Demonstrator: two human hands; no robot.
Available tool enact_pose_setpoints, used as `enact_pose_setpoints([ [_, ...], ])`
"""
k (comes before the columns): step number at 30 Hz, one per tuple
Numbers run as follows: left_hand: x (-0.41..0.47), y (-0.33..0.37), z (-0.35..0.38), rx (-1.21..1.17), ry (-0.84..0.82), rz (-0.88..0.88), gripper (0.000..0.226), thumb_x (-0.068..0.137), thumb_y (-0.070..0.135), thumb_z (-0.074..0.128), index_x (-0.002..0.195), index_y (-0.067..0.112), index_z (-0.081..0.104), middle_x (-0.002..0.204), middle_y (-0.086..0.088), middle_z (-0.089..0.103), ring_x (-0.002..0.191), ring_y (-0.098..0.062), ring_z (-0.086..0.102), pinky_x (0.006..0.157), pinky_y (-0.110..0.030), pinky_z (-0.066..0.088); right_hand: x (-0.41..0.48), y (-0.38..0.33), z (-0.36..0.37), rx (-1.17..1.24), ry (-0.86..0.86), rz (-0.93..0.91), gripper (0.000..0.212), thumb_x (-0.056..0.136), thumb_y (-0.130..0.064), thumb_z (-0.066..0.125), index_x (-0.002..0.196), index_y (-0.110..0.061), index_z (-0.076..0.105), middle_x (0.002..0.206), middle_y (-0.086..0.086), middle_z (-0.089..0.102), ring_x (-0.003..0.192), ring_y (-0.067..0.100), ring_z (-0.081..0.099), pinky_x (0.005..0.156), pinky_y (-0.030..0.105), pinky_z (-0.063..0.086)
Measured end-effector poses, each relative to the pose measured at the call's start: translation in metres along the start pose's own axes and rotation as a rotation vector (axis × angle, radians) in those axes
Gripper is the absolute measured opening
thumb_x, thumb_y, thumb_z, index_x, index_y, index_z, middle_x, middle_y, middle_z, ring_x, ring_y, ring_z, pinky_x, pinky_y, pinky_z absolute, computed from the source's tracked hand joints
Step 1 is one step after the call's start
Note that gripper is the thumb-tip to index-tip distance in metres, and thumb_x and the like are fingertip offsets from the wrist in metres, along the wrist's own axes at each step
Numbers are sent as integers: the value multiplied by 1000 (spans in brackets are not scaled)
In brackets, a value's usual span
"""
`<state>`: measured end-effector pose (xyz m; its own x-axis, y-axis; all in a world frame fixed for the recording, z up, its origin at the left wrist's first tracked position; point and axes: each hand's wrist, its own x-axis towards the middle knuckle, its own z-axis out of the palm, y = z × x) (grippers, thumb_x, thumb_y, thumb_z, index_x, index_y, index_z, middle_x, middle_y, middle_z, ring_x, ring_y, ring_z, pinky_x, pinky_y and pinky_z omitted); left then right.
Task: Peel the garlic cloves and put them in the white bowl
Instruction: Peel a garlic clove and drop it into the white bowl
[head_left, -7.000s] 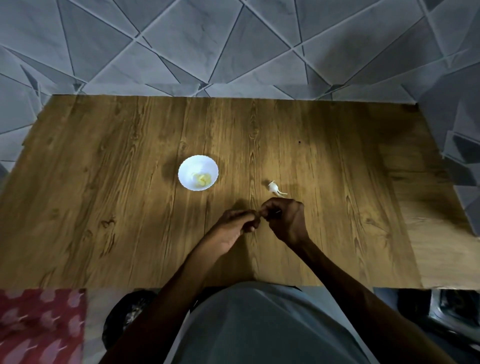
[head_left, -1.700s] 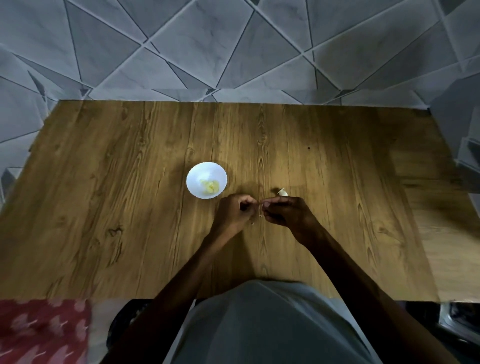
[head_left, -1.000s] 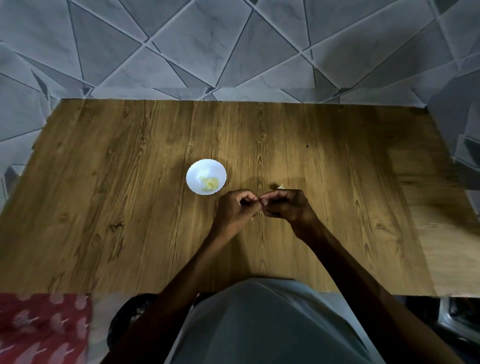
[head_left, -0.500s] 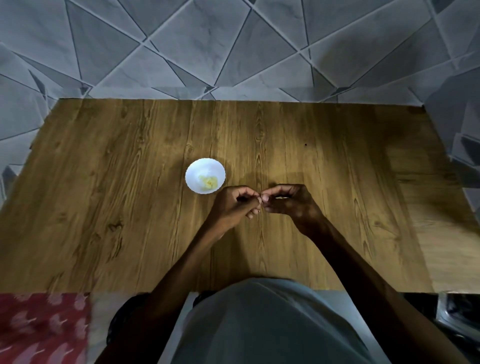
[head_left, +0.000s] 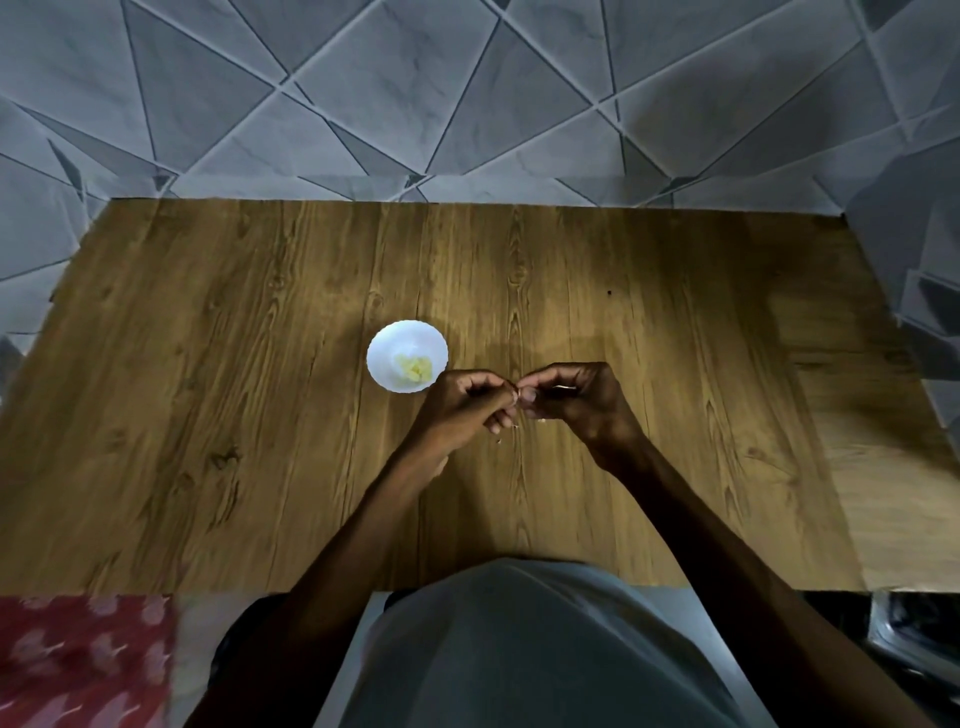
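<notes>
On the head camera I see the left hand and right hand meeting fingertip to fingertip just right of the small round white bowl. Both pinch a garlic clove I can barely make out. I judge that a slippery skin could shoot it onto the brown wooden table, missing the peeled yellow cloves in the bowl.

White bowl, small, round, wavy rim, upright just left of frame ctr; pale-yellow peeled garlic cloves heaped at its lower right. Another garlic clove, mostly hidden, pinched btwn left hand & right hand fingertips, at ctr.
</notes>
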<state>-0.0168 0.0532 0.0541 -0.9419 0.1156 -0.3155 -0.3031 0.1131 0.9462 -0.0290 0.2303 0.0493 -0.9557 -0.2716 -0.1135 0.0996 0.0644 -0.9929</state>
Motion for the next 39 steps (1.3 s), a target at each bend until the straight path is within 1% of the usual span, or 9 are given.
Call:
enact_pose_setpoints([
  [4, 2, 2, -1, -54, -27, -30, 16, 95, 10, 61, 98, -1, 72, 82, -16, 73, 69, -18, 68, 62, -23, 55, 1, -1, 1, -9, 41, 1, 16, 87, -4, 70, 101, 1, 73, 89, 14, 75, 79, 23, 72, 69, 29, 58],
  [10, 4, 5, -5, -124, -87, -103, 20, 96, 13, 58, 96, -1, 74, 86, -15, 75, 79, -22, 70, 68, -25, 56, 3, -3, 3, -372, 137, -132, 19, 80, -5, 79, 98, -6, 74, 82, 0, 75, 71, 6, 71, 64, 18, 56],
  [14, 6, 9, -6, -121, -87, -154, 19, 94, 10, 60, 97, -4, 73, 88, -14, 75, 78, -22, 72, 68, -24, 57, 1, -8, 5, -544, 157, -226, 30, 79, -8, 81, 106, -12, 68, 81, -14, 70, 76, -6, 68, 69, 7, 51],
  [17, 8, 10, -6, -149, -77, -170, 16, 93, 5, 59, 89, -2, 73, 85, -20, 73, 73, -21, 71, 69, -26, 59, -2, -8, 8, -621, 141, -280, 34, 82, -8, 78, 112, -13, 62, 82, -14, 70, 77, -11, 65, 73, 3, 48],
  [23, 7, 9, 1, -138, 36, -154, 13, 91, -2, 59, 88, -3, 72, 84, -21, 73, 67, -18, 72, 62, -22, 56, -5, -12, 12, -605, 157, -292, 40, 83, -7, 77, 116, -11, 56, 86, -3, 74, 84, -2, 66, 73, 4, 49],
  [27, 5, 7, 4, -143, 77, -105, 13, 90, -2, 60, 85, 0, 71, 73, -12, 73, 64, -16, 71, 61, -21, 56, -7, -14, 16, -564, 200, -271, 40, 82, -7, 78, 114, -11, 55, 84, -7, 73, 78, -10, 66, 71, 4, 49],
  [33, 3, 5, 5, -75, 101, -13, 11, 88, 0, 62, 85, 2, 73, 75, -12, 73, 68, -15, 69, 67, -24, 57, -4, -14, 15, -453, 247, -203, 35, 82, -10, 78, 109, -12, 57, 82, -8, 74, 76, -1, 71, 72, 15, 56],
  [36, 2, 4, 7, -41, 115, 6, 12, 87, 0, 63, 82, 5, 73, 73, -10, 71, 65, -13, 66, 65, -22, 55, -4, -13, 14, -441, 255, -180, 33, 82, -12, 78, 109, -12, 58, 82, -7, 75, 77, -1, 71, 73, 16, 56],
  [39, 3, 3, 8, -19, 127, 5, 8, 86, 1, 64, 84, -3, 71, 70, -11, 68, 63, -13, 62, 60, -20, 51, -2, -12, 13, -431, 254, -156, 32, 83, -13, 78, 109, -11, 59, 82, -8, 75, 77, -3, 70, 73, 12, 54],
])
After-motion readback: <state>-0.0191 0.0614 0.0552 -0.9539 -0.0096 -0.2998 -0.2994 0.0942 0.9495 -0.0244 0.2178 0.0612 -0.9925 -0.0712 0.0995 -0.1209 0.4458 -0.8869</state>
